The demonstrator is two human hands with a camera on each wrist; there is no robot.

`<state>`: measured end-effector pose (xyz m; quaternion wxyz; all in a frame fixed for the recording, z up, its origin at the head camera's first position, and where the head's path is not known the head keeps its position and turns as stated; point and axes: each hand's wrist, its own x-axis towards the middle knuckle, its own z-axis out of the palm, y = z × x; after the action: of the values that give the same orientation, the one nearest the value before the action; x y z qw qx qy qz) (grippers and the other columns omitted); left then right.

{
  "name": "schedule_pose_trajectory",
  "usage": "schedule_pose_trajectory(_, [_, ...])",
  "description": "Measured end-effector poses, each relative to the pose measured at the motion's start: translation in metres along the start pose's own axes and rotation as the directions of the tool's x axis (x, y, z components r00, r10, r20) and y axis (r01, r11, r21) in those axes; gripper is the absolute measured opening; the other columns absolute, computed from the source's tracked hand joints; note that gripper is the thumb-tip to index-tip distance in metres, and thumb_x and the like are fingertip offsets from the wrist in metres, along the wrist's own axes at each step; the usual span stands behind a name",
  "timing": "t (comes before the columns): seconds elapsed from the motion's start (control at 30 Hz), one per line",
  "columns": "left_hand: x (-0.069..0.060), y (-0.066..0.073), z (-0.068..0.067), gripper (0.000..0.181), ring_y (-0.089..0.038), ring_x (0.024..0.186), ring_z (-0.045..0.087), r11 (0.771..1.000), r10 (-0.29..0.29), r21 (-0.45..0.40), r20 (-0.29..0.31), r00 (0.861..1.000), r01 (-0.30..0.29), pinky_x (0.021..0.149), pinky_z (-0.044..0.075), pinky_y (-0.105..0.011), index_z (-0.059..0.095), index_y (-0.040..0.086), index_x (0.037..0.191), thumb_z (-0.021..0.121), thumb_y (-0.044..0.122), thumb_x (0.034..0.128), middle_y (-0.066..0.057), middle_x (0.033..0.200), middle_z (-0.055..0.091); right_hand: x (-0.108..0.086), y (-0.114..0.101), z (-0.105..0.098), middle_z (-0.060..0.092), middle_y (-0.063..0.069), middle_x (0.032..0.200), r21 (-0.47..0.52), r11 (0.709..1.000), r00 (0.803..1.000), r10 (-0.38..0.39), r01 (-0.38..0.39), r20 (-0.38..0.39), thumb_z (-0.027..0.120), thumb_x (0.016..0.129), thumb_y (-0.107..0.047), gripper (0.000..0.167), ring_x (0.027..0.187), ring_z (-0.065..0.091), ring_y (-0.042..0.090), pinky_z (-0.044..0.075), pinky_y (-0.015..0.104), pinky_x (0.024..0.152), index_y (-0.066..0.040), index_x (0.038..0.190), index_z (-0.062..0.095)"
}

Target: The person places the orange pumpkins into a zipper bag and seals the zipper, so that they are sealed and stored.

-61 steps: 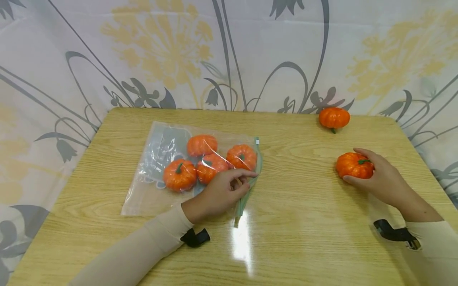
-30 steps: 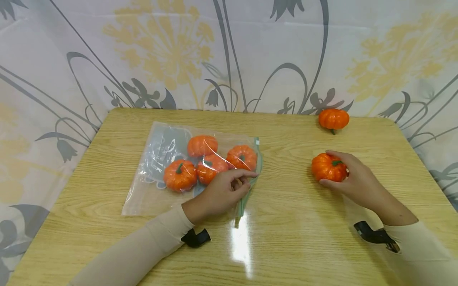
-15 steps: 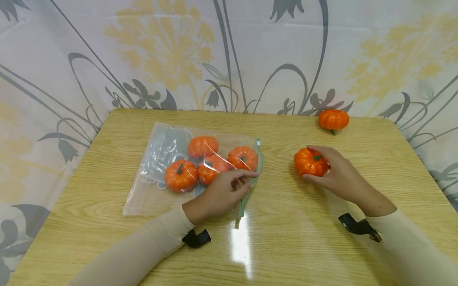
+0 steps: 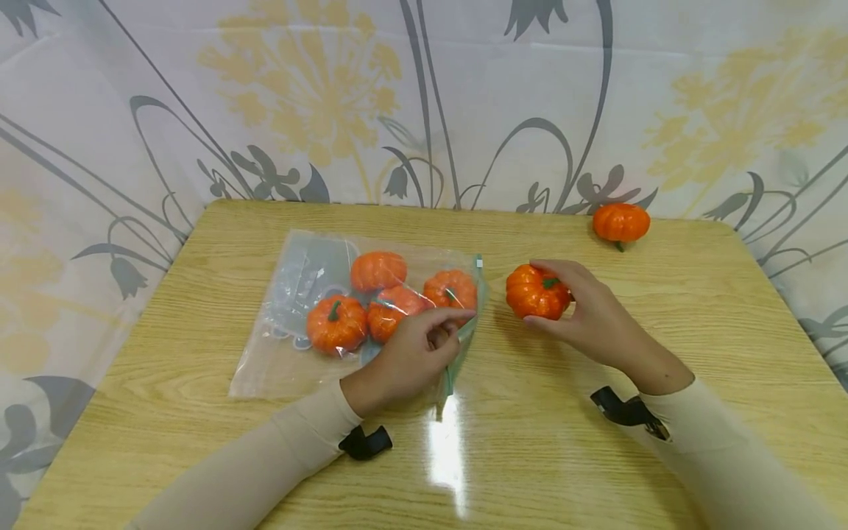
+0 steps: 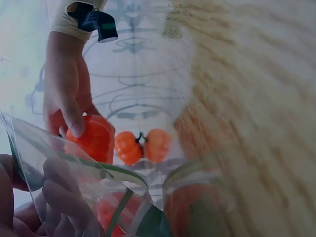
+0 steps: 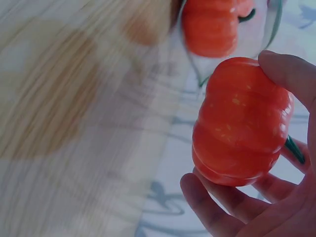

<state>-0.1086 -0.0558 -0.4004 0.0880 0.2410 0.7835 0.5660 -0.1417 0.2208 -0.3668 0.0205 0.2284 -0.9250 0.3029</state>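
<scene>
A clear zip bag point(image 4: 265, 372) lies on the table with several small orange pumpkins point(image 4: 336, 327) inside. My left hand point(image 4: 407, 357) pinches the bag's green zip edge point(image 4: 480, 291) at its open right side; in the left wrist view the bag's mouth gapes, and part of the fingers point(image 5: 59, 187) shows through the plastic. Just right of that mouth, my right hand point(image 4: 599, 320) holds another orange pumpkin point(image 4: 535, 292) between thumb and fingers. The right wrist view shows this pumpkin point(image 6: 242, 123) tipped, its green stem toward the palm.
One more orange pumpkin point(image 4: 621, 223) sits near the table's back right edge, stem toward me. A flower-patterned cloth point(image 4: 464, 96) hangs behind the wooden table point(image 4: 543, 442). Each sleeve cuff carries a black wrist camera mount point(image 4: 366, 443).
My right hand has carried its pumpkin leftward across the table, from the right side to beside the bag's mouth. The left hand has stayed on the bag's edge, shifting the edge slightly.
</scene>
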Motion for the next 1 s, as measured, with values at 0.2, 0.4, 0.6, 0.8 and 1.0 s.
schedule_pose_trajectory(0.2, [0.000, 0.000, 0.001, 0.042, -0.014, 0.073, 0.054, 1.000, 0.020, -0.016, -0.044, 0.999, -0.021, 0.064, 0.047, -0.019, 0.062, 0.008, 0.133, 0.051, 0.000, 0.0927, -0.005, 0.091, 0.060, 0.007, -0.010, 0.008, 0.053, 0.013, 0.141, 0.008, 0.999, 0.998, -0.042, 0.043, -0.036, 0.084, 0.082, -0.020, 0.073, 0.119, 0.054, 0.027, 0.053, 0.037, 0.089, -0.008, 0.145, 0.048])
schedule_pose_trajectory(0.4, [0.001, 0.000, 0.003, 0.039, -0.013, 0.073, 0.054, 0.998, 0.057, -0.022, -0.090, 0.994, -0.059, 0.065, 0.047, -0.019, 0.064, 0.008, 0.131, 0.053, 0.001, 0.0941, -0.006, 0.094, 0.060, 0.004, -0.011, 0.016, 0.053, 0.012, 0.140, 0.041, 0.998, 0.998, -0.039, 0.041, -0.046, 0.083, 0.083, -0.019, 0.073, 0.119, 0.055, 0.027, 0.054, 0.040, 0.086, -0.009, 0.146, 0.048])
schedule_pose_trajectory(0.6, [-0.002, 0.001, 0.002, 0.037, -0.013, 0.072, 0.053, 0.998, 0.063, -0.011, -0.121, 0.991, -0.065, 0.064, 0.047, -0.019, 0.065, 0.009, 0.129, 0.055, 0.002, 0.0945, -0.006, 0.094, 0.060, 0.004, -0.011, 0.021, 0.052, 0.013, 0.142, 0.096, 0.995, 0.999, -0.033, 0.035, -0.017, 0.082, 0.083, -0.020, 0.073, 0.121, 0.055, 0.027, 0.055, 0.045, 0.089, -0.008, 0.146, 0.047])
schedule_pose_trajectory(0.8, [-0.004, 0.004, -0.002, 0.035, -0.013, 0.074, 0.054, 0.999, 0.045, 0.011, -0.142, 0.989, -0.044, 0.065, 0.047, -0.019, 0.066, 0.009, 0.128, 0.056, 0.004, 0.0949, -0.004, 0.094, 0.060, 0.003, -0.012, 0.027, 0.051, 0.012, 0.144, 0.151, 0.988, 0.999, 0.002, -0.008, 0.041, 0.083, 0.083, -0.022, 0.075, 0.120, 0.056, 0.027, 0.055, 0.045, 0.091, -0.007, 0.147, 0.046])
schedule_pose_trajectory(1.0, [-0.002, 0.007, -0.008, 0.033, -0.014, 0.076, 0.055, 0.999, 0.045, 0.006, -0.169, 0.985, -0.045, 0.067, 0.048, -0.019, 0.068, 0.008, 0.126, 0.058, 0.005, 0.0938, -0.005, 0.093, 0.062, 0.005, -0.014, 0.031, 0.050, 0.011, 0.146, 0.174, 0.985, 0.999, -0.001, -0.008, 0.048, 0.084, 0.082, -0.022, 0.076, 0.122, 0.055, 0.026, 0.055, 0.045, 0.092, -0.009, 0.147, 0.047])
